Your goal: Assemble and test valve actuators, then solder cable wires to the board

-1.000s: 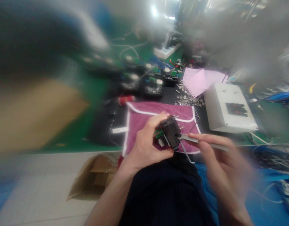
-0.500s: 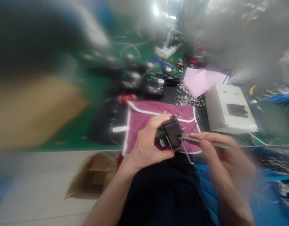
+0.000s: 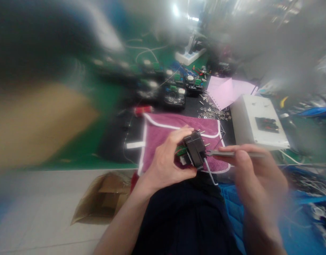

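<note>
My left hand is closed around a black plastic housing with a green circuit board on its left side. Metal pins stick out of the housing's upper right. From its lower right side an L-shaped hex key hangs down. My right hand grips a slim metal open-end wrench, whose forked tip lies just right of the housing, close to the top of the hex key. Whether the tip touches anything I cannot tell. Beneath both is a purple cloth with white edging.
Several black units with boards stand behind the cloth. Loose washers and pins lie beside pink papers. A white box stands at the right, a red spool at the left. On the floor is a cardboard box.
My right hand has drawn the wrench a little to the right, away from the housing. The left hand and housing have hardly moved. A red light at the back no longer shows.
</note>
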`<state>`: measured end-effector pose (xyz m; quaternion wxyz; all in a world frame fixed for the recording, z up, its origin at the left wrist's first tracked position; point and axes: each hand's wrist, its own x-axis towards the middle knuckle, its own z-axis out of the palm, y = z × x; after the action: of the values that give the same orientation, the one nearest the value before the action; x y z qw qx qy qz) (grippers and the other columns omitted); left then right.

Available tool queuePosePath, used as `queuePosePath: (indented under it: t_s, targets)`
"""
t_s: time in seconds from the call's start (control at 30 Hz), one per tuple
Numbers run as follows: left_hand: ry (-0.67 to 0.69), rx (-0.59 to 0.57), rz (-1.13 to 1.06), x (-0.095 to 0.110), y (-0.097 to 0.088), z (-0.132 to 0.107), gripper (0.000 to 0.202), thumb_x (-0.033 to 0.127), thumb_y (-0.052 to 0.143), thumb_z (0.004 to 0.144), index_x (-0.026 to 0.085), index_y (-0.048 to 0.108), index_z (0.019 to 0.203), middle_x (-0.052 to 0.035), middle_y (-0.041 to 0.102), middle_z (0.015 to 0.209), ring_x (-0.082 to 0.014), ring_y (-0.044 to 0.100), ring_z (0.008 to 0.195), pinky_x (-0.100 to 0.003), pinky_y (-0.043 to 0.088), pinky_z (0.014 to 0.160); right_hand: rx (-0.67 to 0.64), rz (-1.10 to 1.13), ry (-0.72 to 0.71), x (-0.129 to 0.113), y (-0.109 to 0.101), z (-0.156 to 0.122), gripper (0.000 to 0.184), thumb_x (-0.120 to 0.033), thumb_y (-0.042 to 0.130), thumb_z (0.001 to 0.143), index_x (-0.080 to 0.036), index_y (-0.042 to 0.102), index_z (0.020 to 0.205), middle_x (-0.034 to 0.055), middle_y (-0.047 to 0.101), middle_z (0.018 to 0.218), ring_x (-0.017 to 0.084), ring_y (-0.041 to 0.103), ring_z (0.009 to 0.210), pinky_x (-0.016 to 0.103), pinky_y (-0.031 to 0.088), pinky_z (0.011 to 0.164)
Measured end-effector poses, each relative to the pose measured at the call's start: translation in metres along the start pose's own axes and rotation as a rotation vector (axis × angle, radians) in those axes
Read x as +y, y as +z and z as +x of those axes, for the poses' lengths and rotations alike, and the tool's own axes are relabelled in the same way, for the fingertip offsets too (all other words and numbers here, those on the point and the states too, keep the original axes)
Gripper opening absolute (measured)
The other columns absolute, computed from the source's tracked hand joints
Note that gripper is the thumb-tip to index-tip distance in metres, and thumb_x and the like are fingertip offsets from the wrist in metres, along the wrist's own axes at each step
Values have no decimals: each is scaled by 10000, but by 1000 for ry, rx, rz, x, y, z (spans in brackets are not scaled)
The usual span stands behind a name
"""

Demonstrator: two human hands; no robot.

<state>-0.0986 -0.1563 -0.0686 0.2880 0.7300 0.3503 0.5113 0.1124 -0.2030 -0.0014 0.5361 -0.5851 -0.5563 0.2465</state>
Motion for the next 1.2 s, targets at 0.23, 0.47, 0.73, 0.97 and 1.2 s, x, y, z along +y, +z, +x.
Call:
queuePosePath:
  t_s: [0.23, 0.47, 0.73, 0.97, 1.2]
  targets:
    - [0, 13, -13, -2, 1, -1, 998, 210, 921, 689, 266, 425, 1554, -136, 582, 1564, -364, 535, 1507, -556, 470, 1256, -134, -236, -386, -8, -5, -22, 269, -129, 752, 949, -217, 700, 1198, 52, 797, 1202, 204, 788, 1087, 310, 642, 960]
    - [2, 19, 11, 0, 2, -1, 992, 180, 890, 690, 262, 421, 1561, -132, 579, 1570, -353, 533, 1512, -544, 468, 1262, -144, -323, -347, -17, -8, -12, 206, -192, 768, 979, -271, 755, 1169, -16, 822, 1141, 158, 806, 967, 241, 654, 913]
    - [28, 34, 31, -2, 2, -2, 1004, 216, 917, 681, 253, 426, 1557, -137, 590, 1555, -357, 553, 1491, -543, 477, 1254, -157, -292, -361, -12, -7, -17, 252, -160, 788, 953, -265, 743, 1178, -18, 804, 1211, 136, 783, 1075, 208, 601, 1007]
    - [-7, 30, 26, 1, 1, -1, 999, 145, 863, 674, 262, 421, 1562, -118, 588, 1562, -339, 545, 1498, -532, 469, 1261, -59, -162, -112, -11, -4, -6, 109, -279, 752, 1011, -249, 755, 1116, -10, 830, 1048, 147, 808, 889, 227, 680, 811]
    - [-29, 21, 18, 1, 2, -1, 1009, 181, 892, 671, 288, 419, 1556, -117, 583, 1570, -363, 544, 1500, -562, 481, 1247, -61, -208, -220, -9, -4, -8, 178, -249, 799, 964, -261, 771, 1139, -6, 831, 1095, 151, 804, 912, 250, 678, 877]
